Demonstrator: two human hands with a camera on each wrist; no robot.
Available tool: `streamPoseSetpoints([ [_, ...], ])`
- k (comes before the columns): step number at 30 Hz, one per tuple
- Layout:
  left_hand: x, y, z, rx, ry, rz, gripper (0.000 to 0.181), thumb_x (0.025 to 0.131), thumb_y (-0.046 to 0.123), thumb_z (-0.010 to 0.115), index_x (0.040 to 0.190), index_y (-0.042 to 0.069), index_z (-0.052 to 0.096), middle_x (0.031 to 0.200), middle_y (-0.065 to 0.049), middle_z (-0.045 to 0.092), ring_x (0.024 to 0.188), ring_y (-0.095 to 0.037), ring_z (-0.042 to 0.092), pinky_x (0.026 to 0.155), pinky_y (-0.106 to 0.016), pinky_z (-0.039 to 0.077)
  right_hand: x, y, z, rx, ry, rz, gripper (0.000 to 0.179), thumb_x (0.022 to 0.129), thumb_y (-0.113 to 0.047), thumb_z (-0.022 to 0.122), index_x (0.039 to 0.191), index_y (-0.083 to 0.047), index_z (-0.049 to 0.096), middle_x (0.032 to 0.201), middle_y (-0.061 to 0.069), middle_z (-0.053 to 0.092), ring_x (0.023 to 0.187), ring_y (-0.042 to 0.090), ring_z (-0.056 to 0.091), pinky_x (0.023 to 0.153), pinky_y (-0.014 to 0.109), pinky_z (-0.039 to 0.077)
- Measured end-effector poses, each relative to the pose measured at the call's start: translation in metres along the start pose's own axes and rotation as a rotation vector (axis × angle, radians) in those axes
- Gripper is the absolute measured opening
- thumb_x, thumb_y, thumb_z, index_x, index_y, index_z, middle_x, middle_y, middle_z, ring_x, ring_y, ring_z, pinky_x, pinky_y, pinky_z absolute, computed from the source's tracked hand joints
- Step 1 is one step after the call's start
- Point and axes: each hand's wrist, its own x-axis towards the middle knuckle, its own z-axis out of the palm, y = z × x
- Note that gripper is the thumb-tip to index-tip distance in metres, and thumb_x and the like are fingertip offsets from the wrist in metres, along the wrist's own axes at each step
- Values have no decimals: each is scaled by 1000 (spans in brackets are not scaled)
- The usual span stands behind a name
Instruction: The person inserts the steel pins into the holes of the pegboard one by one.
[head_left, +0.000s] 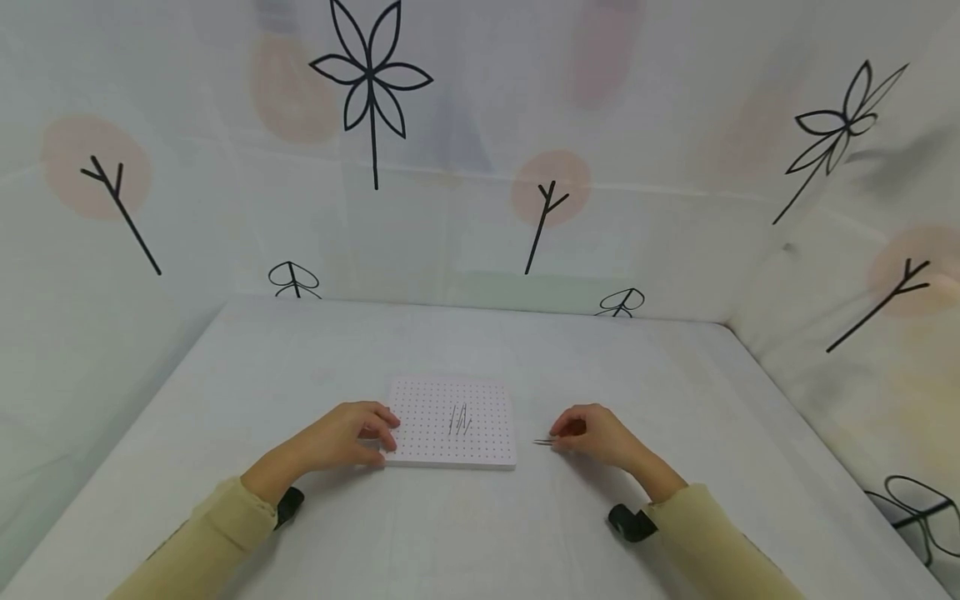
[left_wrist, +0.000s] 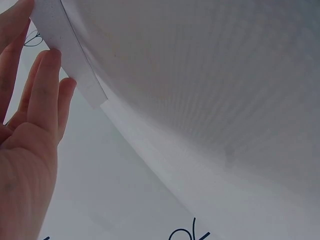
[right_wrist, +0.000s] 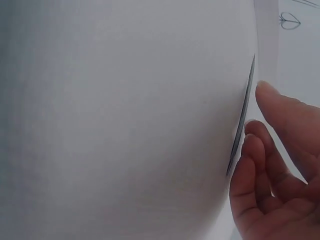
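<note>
A white pegboard (head_left: 491,425) with rows of small holes lies on the table, and several thin metal pins (head_left: 460,419) rest on it. My left hand (head_left: 352,433) is at the board's left edge, its fingers spread and loosely bent; in the left wrist view the fingertips (left_wrist: 52,55) touch the board's side (left_wrist: 75,55). To the right of the board, slim pointed metal tweezers (right_wrist: 242,115) lie on the table. My right hand (head_left: 596,433) is at them, fingers loosely bent; in the right wrist view the thumb stands apart from the tweezers, while the other fingertips are close beside them.
A white cloth covers the table (head_left: 450,533). Behind it and at the sides hangs a pale curtain (head_left: 465,225) with printed flowers and twigs. Dark wrist-worn devices (head_left: 632,523) show below both forearms.
</note>
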Motion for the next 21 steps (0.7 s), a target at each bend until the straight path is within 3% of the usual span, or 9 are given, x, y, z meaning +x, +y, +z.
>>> streamPoseSetpoints([
  [10, -1, 1, 0, 2, 3, 9, 14, 75, 5, 76, 81, 16, 71, 113, -3, 57, 105, -24, 56, 89, -36, 48, 9, 1, 0, 2, -119, -2, 10, 79, -8, 72, 86, -4, 67, 78, -1, 59, 73, 15, 50, 64, 26, 44],
  [21, 0, 0, -1, 2, -1, 12, 14, 75, 4, 76, 80, 15, 70, 113, -3, 57, 104, -25, 57, 90, -37, 48, 8, -2, 0, -23, -133, 20, 9, 81, -8, 71, 85, -4, 64, 79, -2, 58, 75, 15, 49, 68, 30, 44],
])
